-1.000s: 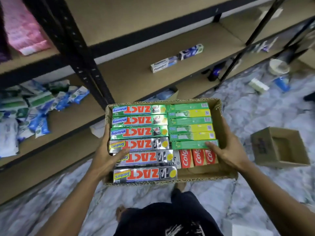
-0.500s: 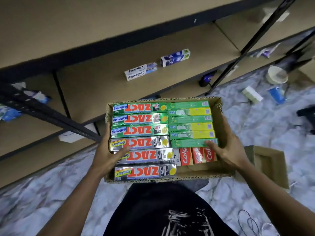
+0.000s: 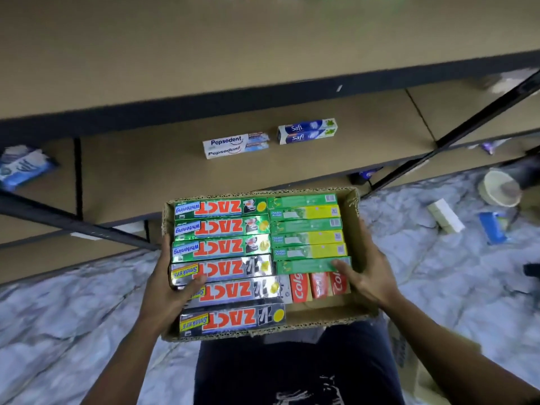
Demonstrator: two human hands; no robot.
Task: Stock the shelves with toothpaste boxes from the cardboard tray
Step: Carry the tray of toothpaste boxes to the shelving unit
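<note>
I hold a cardboard tray (image 3: 354,209) in front of me, just before the shelf edge. It is packed with toothpaste boxes: green and silver Zact boxes (image 3: 222,226) on the left, green and yellow boxes (image 3: 306,238) on the right, red Colgate boxes (image 3: 318,283) below those. My left hand (image 3: 169,285) grips the tray's left side, thumb on a silver Zact box. My right hand (image 3: 368,273) grips the right side, thumb on a green box. On the middle shelf (image 3: 146,171) lie two Pepsodent boxes (image 3: 233,146) and two Safi boxes (image 3: 306,131).
A wider shelf board (image 3: 204,54) runs above the middle one, with black metal uprights (image 3: 467,124) at the right and left. Blue packets (image 3: 23,166) lie on the shelf at far left. On the marbled floor at right lie a tape roll (image 3: 499,188), a white box (image 3: 445,216) and a blue item (image 3: 493,228).
My view has shifted right along the shelving and closer to it; the Pepsodent and Safi boxes are now straight ahead of the tray. Both hands keep the same grip on the tray.
</note>
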